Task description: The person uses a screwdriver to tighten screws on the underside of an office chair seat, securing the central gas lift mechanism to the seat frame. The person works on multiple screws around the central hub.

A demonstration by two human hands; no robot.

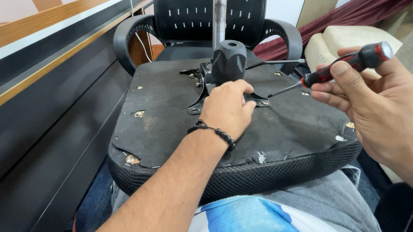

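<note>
Chair seat [168,118], turned underside up, rests across the person's lap, its mesh edge nearest. At its middle the left hand [226,111] lies curled on the black metal bracket [258,98] under the knobbed cylinder [229,61], while the right hand [377,103], over the seat's right edge, pinches a red-and-black screwdriver [342,67], tip pointing at the bracket. Beyond stands a black mesh office chair [209,10].

A single head-worn camera looks steeply down, close over the lap, seemingly facing slightly forward toward the wall.
</note>
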